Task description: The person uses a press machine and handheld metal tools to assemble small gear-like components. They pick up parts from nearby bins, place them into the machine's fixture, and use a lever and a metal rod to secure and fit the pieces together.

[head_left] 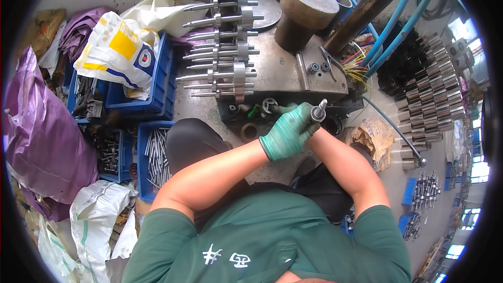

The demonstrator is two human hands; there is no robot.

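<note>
My left hand [287, 132], in a green knitted glove, is closed at a stepped steel shaft [320, 109], whose narrow bright end points upward. My right hand [313, 129] meets it from the other side, and the shaft and the left glove hide most of its fingers. Both hands are just in front of the near edge of a heavy steel press bed [267, 63]. On the left part of that bed several crankshafts [238, 81] lie in a row, their round webs lined up and thin ends sticking out. A thick round steel ram [309, 8] stands behind.
Blue bins on the left hold steel pins [155, 157] and dark metal parts [109, 152]. Purple [47, 131] and white sacks [99, 215] lie beyond them. Stacked steel cylinders [429, 94], a crumpled brown paper bag [371, 141] and a ball-ended lever [419, 158] are on the right.
</note>
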